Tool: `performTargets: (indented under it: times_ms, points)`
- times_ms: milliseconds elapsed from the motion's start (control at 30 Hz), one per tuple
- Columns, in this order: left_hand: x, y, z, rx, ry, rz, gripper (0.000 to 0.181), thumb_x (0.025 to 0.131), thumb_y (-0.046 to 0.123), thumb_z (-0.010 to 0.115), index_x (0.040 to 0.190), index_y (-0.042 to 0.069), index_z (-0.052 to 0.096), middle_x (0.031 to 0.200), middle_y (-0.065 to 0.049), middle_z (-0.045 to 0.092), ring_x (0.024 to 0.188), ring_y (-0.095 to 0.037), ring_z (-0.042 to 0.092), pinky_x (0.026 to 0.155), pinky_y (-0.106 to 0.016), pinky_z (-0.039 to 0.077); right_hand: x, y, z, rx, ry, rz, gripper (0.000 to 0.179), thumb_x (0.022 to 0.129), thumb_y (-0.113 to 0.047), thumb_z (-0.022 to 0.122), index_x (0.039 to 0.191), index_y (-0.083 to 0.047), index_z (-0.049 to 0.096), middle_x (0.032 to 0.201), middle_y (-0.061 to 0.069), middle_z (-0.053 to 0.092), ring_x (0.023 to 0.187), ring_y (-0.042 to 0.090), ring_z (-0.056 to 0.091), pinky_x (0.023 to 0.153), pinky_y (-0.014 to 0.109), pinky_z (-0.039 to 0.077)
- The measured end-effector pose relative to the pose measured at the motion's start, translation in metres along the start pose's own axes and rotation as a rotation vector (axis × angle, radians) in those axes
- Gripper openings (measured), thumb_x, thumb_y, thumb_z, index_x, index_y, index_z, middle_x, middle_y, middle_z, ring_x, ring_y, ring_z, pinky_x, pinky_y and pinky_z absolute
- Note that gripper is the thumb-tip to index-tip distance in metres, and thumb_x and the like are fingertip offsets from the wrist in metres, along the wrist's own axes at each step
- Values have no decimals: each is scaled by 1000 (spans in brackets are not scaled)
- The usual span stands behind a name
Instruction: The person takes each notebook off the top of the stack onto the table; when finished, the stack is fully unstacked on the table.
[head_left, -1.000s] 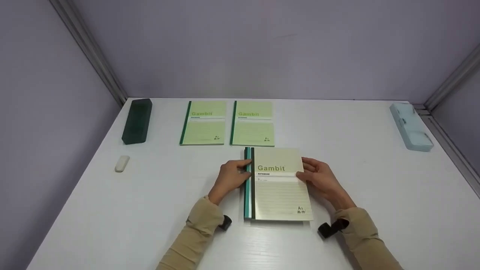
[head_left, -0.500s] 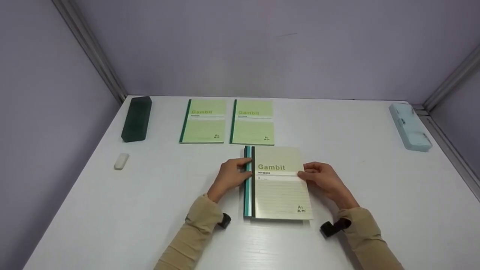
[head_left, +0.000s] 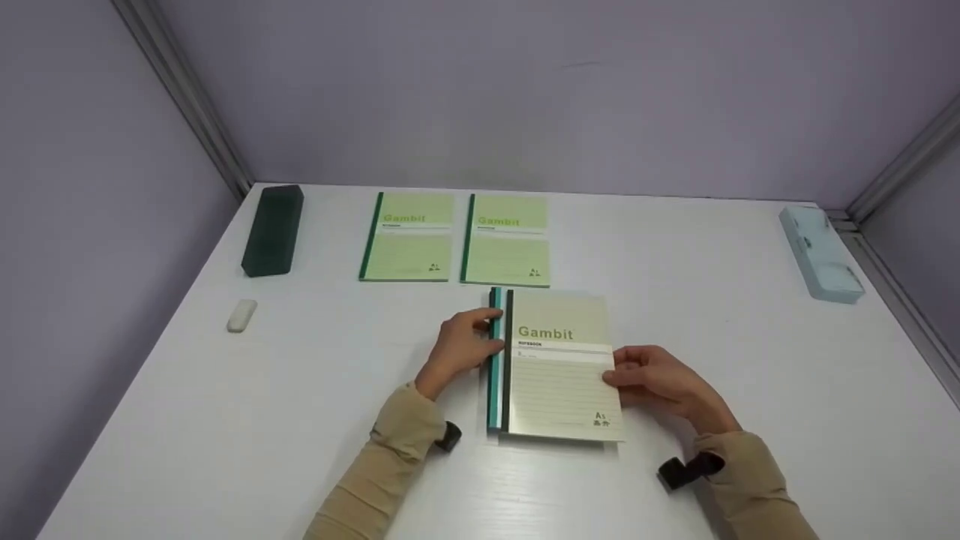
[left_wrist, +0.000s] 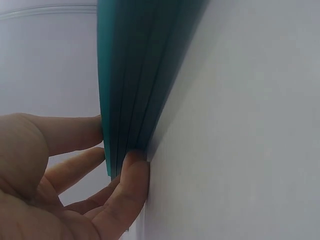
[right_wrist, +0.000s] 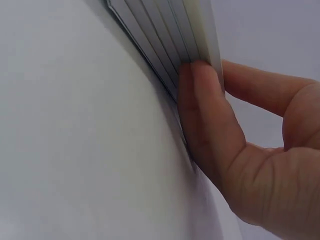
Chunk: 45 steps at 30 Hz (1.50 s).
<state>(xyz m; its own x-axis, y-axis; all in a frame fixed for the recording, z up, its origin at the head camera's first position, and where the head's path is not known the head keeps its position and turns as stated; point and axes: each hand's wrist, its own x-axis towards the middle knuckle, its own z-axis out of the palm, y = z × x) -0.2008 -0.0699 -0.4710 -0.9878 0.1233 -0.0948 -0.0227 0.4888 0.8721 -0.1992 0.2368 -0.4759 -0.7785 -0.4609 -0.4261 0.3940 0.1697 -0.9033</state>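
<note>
A stack of notebooks lies near the middle of the table, its top notebook point(head_left: 559, 390) pale green with "Gambit" lettering and a black spine. This top one sits shifted to the right, so the teal spine of the notebook beneath point(head_left: 495, 390) shows at the left. My left hand point(head_left: 465, 345) grips the stack's spine side, thumb against the teal edge and fingers low on the spines point(left_wrist: 135, 95). At the right edge, my right hand point(head_left: 664, 382) pinches the top notebook, thumb on its cover and fingertips against the page edges point(right_wrist: 160, 30).
Two green Gambit notebooks, one at the left point(head_left: 407, 251) and one at the right point(head_left: 506, 255), lie flat behind the stack. A dark green case point(head_left: 272, 232) and a white eraser point(head_left: 241, 316) are at the left. A light blue case point(head_left: 821, 255) lies far right.
My right hand has slid down the right edge, towards me. The top notebook has turned and shifted slightly to the right. My left hand stays at the spines.
</note>
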Motion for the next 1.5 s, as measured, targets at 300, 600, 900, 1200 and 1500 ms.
performTargets:
  times_ms: [300, 600, 900, 1200, 1500]
  points:
    - [1, 0, 0, 13, -2, -8, 48, 84, 11, 70, 131, 9, 59, 120, -16, 60, 103, -25, 54, 72, -32, 52, -10, 3, 4, -29, 26, -60, 41, 85, -4, 70, 118, 8, 49, 98, 9, 67, 90, 21, 66, 75, 33, 54]
    - [2, -2, 1, 9, 2, -25, 56, 83, 12, 71, 136, 8, 54, 116, -15, 61, 100, -25, 54, 77, -35, 51, -19, 4, -6, 5, 105, -108, 70, 85, -3, 70, 142, 4, 31, 115, 11, 65, 97, 20, 64, 80, 32, 53]
    - [3, -3, 0, -49, -5, -32, 60, 82, 11, 72, 137, 3, 50, 114, -17, 62, 96, -24, 59, 72, -33, 53, -22, -10, -19, 87, 137, -194, 69, 88, 1, 66, 145, -1, 27, 113, 7, 66, 98, 22, 66, 80, 34, 54]
    - [2, -2, -1, -43, 0, -55, 60, 83, 11, 72, 138, 4, 50, 115, -16, 62, 96, -23, 58, 72, -32, 53, -14, -37, -31, 103, 140, -287, 64, 88, 3, 65, 142, -6, 33, 113, 5, 68, 98, 23, 67, 78, 35, 55]
    - [0, 1, -2, -49, -9, -68, 60, 83, 11, 72, 139, 5, 49, 118, -16, 60, 96, -24, 58, 69, -32, 54, -6, -59, -51, 133, 178, -350, 60, 87, 7, 64, 139, -7, 38, 109, 6, 69, 95, 22, 68, 76, 34, 55]
